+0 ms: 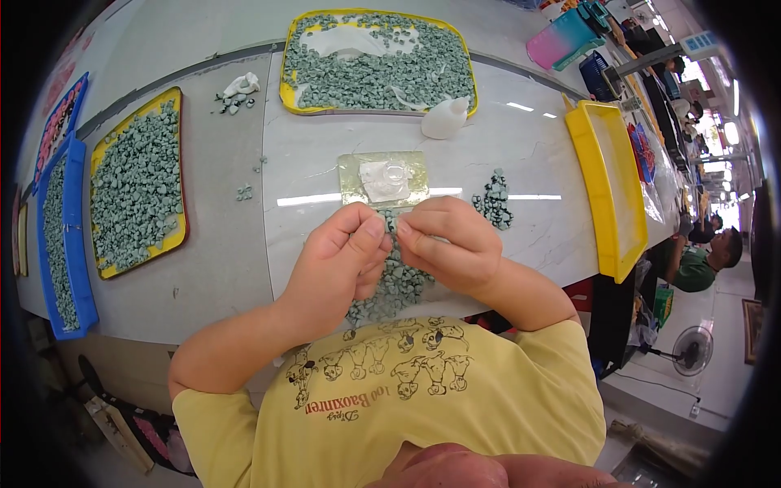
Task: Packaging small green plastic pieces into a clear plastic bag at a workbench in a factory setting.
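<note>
My left hand point(340, 254) and my right hand point(455, 242) come together at the table's near side. Thumb and fingers are pinched on each, with the fingertips almost meeting. Whatever they hold is too small to make out. Below and between them lies a heap of small grey-green pieces point(394, 286), partly covered by my hands. Just beyond my fingertips is a flat greenish pad point(351, 180), bearing a crumpled white sheet point(376, 183) and a small clear round dish point(396, 172). To the right of the pad sits a smaller pile of green pieces point(495, 202).
A white squeeze bottle point(445, 119) stands by a yellow-rimmed tray point(286, 91) of green pieces. Another such tray point(184, 213) and blue trays point(80, 285) are at left. A yellow bin point(598, 191) stands at right. A person point(698, 264) is farther right, near a fan point(692, 350).
</note>
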The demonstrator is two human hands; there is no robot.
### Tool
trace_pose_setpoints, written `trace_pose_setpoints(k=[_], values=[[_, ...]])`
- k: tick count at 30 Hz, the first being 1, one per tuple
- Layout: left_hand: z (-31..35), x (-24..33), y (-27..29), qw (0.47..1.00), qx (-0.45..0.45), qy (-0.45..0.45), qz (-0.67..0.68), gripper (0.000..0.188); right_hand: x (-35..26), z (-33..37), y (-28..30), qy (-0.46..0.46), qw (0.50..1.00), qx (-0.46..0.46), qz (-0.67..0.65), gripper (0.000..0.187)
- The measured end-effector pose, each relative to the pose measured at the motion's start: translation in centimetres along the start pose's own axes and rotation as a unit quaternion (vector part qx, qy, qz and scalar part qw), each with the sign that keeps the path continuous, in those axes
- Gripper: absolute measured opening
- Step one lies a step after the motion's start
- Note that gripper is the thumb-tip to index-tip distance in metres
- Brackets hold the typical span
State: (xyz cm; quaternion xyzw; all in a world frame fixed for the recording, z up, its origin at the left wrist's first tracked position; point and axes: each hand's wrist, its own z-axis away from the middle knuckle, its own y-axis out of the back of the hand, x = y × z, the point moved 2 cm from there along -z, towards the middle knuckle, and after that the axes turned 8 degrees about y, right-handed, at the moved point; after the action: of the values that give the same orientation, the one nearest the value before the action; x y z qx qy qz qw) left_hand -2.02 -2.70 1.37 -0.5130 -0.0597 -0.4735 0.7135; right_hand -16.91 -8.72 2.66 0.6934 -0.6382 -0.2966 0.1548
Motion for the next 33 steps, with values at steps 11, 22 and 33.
trace_pose_setpoints(k=[11,22,33], values=[[1.1,0.4,0.1,0.946,0.117,-0.172,-0.249,0.02,-0.5,-0.3,-0.7,-0.151,0.982,0.048,-0.104,0.026],[0.2,0.6,-0.4,0.944,0.109,-0.045,-0.308,0.023,4.1,0.1,5.6,-0.292,0.94,-0.16,-0.078,0.014],[-0.8,1.3,-0.1,0.997,0.073,0.026,-0.024,0.017,6.6,4.4,8.0,-0.452,0.811,-0.34,0.15,0.013]])
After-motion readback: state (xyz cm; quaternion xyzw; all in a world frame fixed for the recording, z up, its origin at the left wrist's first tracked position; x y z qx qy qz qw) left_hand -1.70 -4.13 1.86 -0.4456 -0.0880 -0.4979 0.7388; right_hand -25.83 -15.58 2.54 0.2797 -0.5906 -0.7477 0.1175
